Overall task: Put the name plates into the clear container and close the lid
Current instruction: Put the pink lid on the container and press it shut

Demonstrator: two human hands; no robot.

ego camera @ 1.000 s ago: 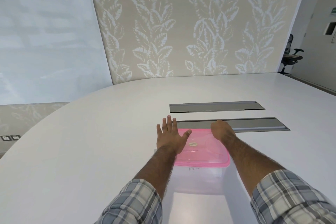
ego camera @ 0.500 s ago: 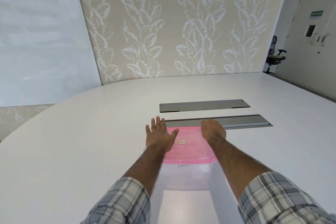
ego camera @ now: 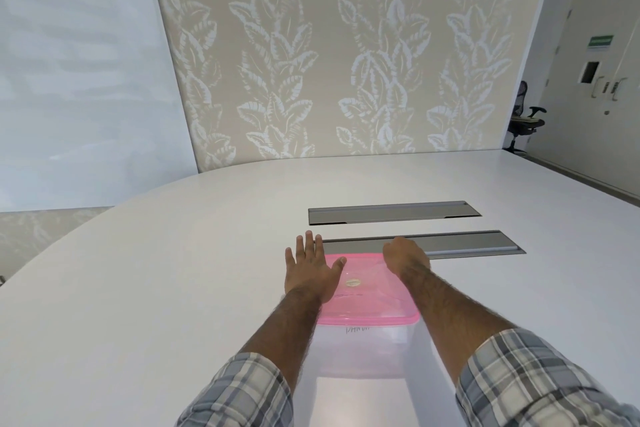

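Observation:
A clear container (ego camera: 360, 350) stands on the white table in front of me, with a pink lid (ego camera: 370, 302) lying flat on top of it. Some writing shows faintly through its near wall; I cannot make out name plates inside. My left hand (ego camera: 311, 270) lies palm down on the lid's far left corner, fingers spread and reaching past the edge. My right hand (ego camera: 405, 256) rests on the far right corner with its fingers curled down over the rim.
Two long grey recessed panels, one nearer (ego camera: 460, 243) and one farther (ego camera: 394, 211), are set into the white table (ego camera: 173, 288) just beyond the container. A leaf-patterned wall stands behind, and an office chair (ego camera: 524, 121) and doors are at the far right.
Both hands stay on the lid's far corners. The head camera has shifted, so the scene sits slightly differently in the frame.

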